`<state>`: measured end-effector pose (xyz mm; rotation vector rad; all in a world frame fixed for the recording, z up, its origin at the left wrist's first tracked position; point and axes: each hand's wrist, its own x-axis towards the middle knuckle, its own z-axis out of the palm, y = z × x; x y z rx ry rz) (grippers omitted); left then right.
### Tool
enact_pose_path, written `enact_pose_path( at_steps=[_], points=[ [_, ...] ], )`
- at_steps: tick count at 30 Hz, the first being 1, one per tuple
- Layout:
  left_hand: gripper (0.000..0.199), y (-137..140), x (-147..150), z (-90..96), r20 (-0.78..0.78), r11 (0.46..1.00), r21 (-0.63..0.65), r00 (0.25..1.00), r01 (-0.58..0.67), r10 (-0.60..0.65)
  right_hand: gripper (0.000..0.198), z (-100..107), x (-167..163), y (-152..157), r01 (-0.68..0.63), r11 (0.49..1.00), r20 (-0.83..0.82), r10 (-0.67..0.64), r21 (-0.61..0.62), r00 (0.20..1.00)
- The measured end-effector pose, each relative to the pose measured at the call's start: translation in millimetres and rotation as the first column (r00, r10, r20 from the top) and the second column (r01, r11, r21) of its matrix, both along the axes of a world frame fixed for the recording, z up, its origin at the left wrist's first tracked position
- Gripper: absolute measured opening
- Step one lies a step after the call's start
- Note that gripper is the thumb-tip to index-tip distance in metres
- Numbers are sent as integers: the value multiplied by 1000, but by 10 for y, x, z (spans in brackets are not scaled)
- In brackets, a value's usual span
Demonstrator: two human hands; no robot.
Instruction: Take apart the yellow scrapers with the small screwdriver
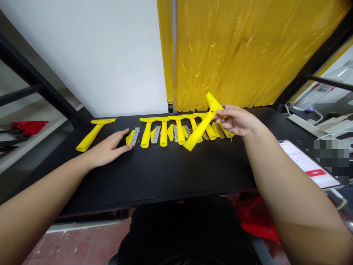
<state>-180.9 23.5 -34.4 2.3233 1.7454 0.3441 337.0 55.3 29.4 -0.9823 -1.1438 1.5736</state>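
My right hand (235,119) grips a yellow T-shaped scraper handle (201,127) by its neck, lifted above the table and tilted. A thin metal rod (231,135), like a screwdriver shaft, pokes down below the same fingers. Low over the left part of the table, my left hand (109,149) has its thumb and fingers apart. Its tips are beside a grey metal blade plate (135,137) and a yellow clamp piece (129,137); whether they touch is unclear. Several more yellow handles (163,132) stand in a row, with plates, yellow pieces and small screws between them.
Another yellow handle (93,136) lies alone at the left. A lit phone (310,165) rests at the right beside my forearm. Behind the black table (165,173) are a white panel (110,55) and yellow plastic sheeting (234,55). A plastic bottle (321,90) lies beyond the right frame.
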Motion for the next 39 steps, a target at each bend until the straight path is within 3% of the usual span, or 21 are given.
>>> enact_pose_path(
  at_steps=[6, 16, 22, 26, 29, 32, 39],
  points=[
    [95, -111, 199, -90, -184, 998, -58, 982, 18, -28, 18, -19, 3, 17, -27, 1000, 11, 27, 6, 1000],
    [87, 69, 384, -63, -264, 996, -84, 964, -19, -4, 24, -22, 9, 23, -28, 1000, 24, 28, 6, 999],
    [87, 163, 399, -98, -123, 999, -54, 992, -6, 0, 21, -7, 8, 26, -36, 999, 52, 36, 2, 998],
    [80, 233, 177, -63, 34, 999, 37, 999, -10, 9, 21, -1, 20, 26, -15, 1000, 60, 14, 10, 998],
    [83, 230, -62, -3, 2, 998, 61, 1000, 21, -21, 21, 0, 33, 28, -8, 1000, 60, 7, 17, 998],
    [91, 180, -204, 36, -15, 997, 4, 997, 79, -79, 21, 0, 41, 27, -14, 1000, 58, 13, 19, 998],
    [101, 215, -118, 39, 15, 992, -32, 993, 120, -120, 26, -2, 44, 27, -25, 999, 64, 23, 33, 998]
  ],
)
